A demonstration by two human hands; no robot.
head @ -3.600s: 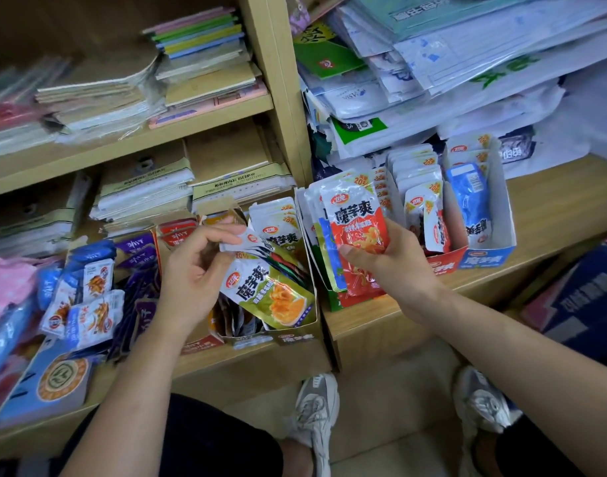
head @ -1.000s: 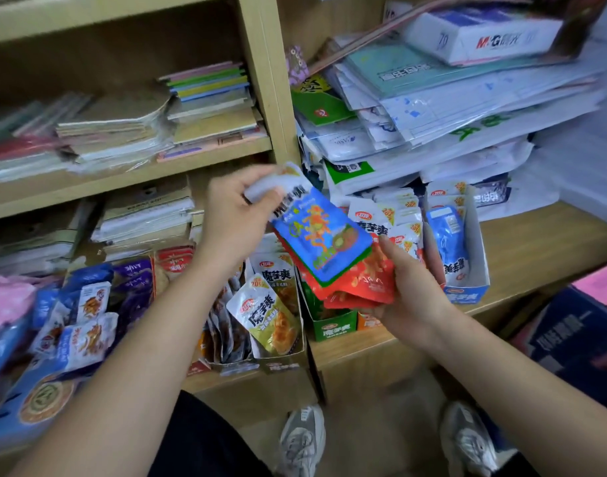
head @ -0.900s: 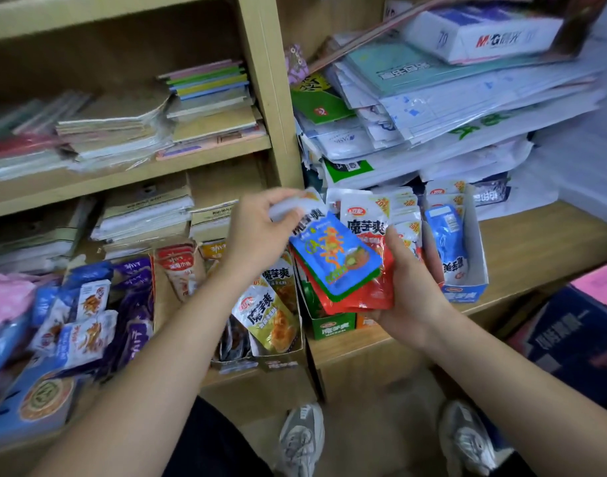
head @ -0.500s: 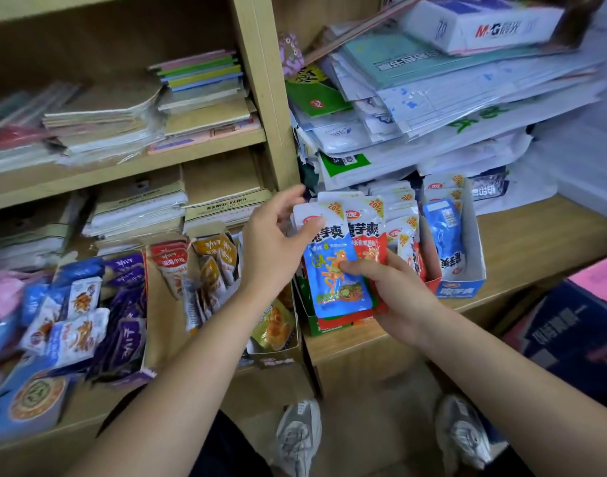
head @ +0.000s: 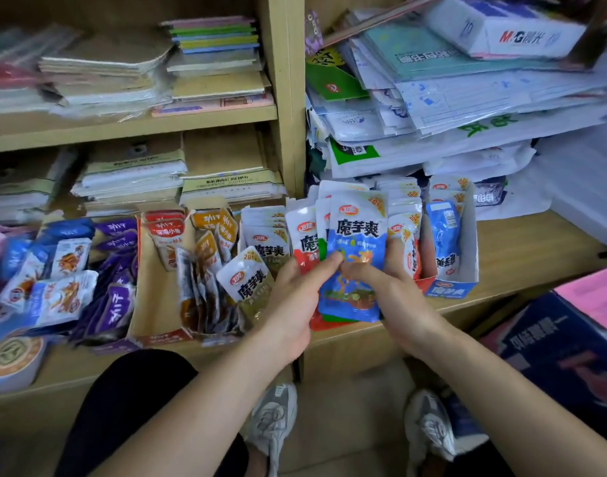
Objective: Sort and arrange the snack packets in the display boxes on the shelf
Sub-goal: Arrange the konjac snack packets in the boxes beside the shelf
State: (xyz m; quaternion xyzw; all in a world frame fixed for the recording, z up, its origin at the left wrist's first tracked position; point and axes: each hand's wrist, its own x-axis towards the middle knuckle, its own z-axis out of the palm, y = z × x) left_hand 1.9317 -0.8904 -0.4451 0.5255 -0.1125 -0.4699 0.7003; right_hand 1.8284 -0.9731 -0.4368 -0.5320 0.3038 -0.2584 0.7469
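A stack of snack packets stands upright at the shelf's front edge, with a blue packet point(head: 355, 246) foremost and red and green ones behind it. My left hand point(head: 296, 297) pinches the stack from the left, thumb on the blue packet's face. My right hand point(head: 393, 287) grips it from the right, thumb touching the left thumb. Just behind stand a red display box point(head: 427, 280) and a blue display box point(head: 450, 290) holding blue packets point(head: 445, 235). Left of my hands, a box holds olive packets point(head: 248, 280).
Further left on the shelf lie brown packets point(head: 209, 249), red packets point(head: 164, 228), purple packets point(head: 116, 294) and loose blue-white packets point(head: 54, 290). Stacked notebooks and paper fill the shelves above. A wooden upright point(head: 284, 91) divides the shelf. A dark blue carton point(head: 563, 352) sits low right.
My hands have lowered the packet stack from mid-air to the shelf's front edge. The blue packet turned from tilted to upright, and my left hand shifted from its top down to its left side.
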